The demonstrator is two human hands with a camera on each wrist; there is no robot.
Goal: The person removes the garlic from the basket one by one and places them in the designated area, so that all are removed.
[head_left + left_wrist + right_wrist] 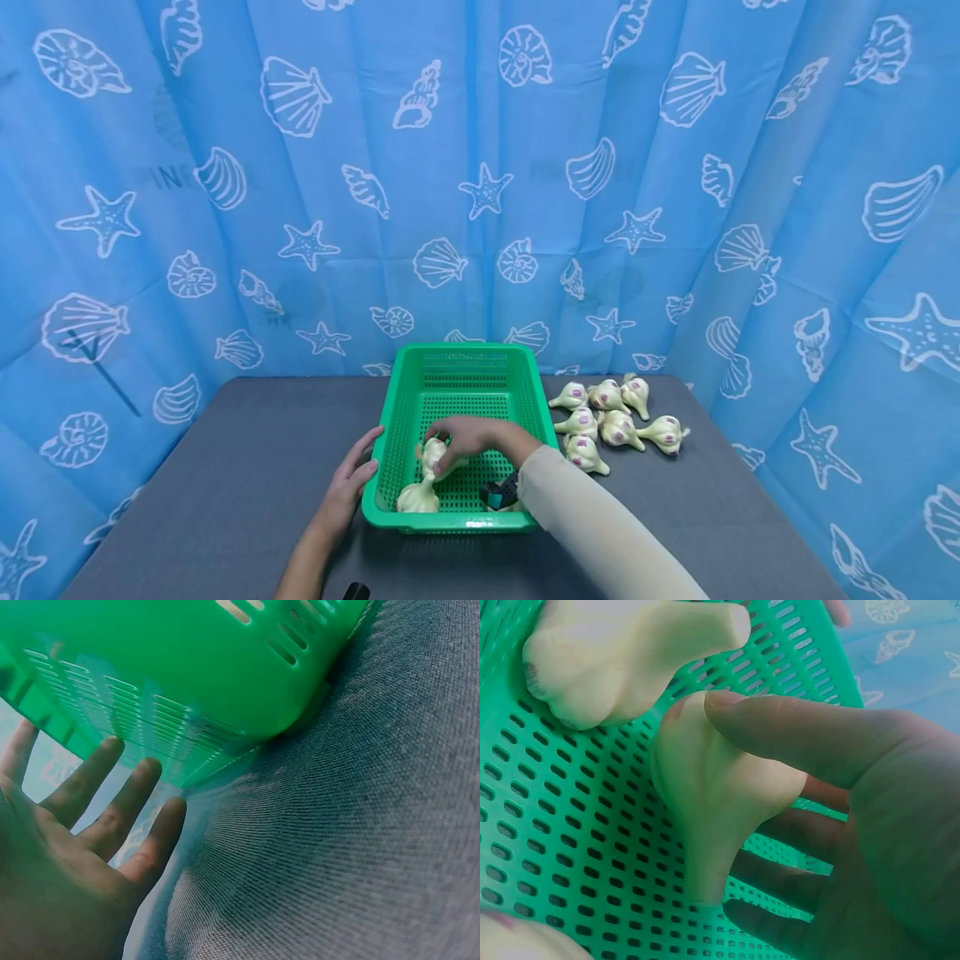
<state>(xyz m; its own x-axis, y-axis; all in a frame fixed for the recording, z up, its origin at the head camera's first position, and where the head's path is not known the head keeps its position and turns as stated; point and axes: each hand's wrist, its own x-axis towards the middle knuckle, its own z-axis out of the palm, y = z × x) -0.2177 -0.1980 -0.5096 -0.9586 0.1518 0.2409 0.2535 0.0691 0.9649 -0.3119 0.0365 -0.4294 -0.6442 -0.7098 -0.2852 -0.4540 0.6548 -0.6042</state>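
A green plastic basket [459,521] with perforated walls stands on the grey table. Inside it, my right hand [468,437] grips a garlic bulb [712,769] between thumb and fingers, just over the slotted floor. Beside that bulb, a second garlic bulb [417,498] lies in the near left corner. A third garlic bulb [525,941] shows only partly in the right wrist view. My left hand [347,483] is at the basket's left side, its fingertips by the rim. In the left wrist view its fingers [124,810] are spread and fairly straight along the outer wall.
Several garlic bulbs [618,429] lie grouped on the table right of the basket. The grey cloth [262,467] covers the table. A blue shell-print curtain [480,208] hangs behind. A small black object [356,592] shows at the bottom edge.
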